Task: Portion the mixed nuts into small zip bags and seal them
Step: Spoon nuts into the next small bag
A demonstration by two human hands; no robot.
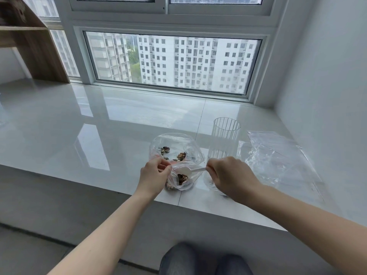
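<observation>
Spooning nuts (182,178) into small bag (183,183) (left hand (154,175) pinching rim), right hand (228,174) holding spoon (190,171)

The glossy white tiled bench (99,120) lies open to the left and behind the large clear plastic bag of mixed nuts (175,143). On the right the way is crowded: a tall ribbed clear glass (225,137) stands just beside that bag, and flat clear zip bags (278,155) lie between the glass and the white side wall (327,96).
</observation>
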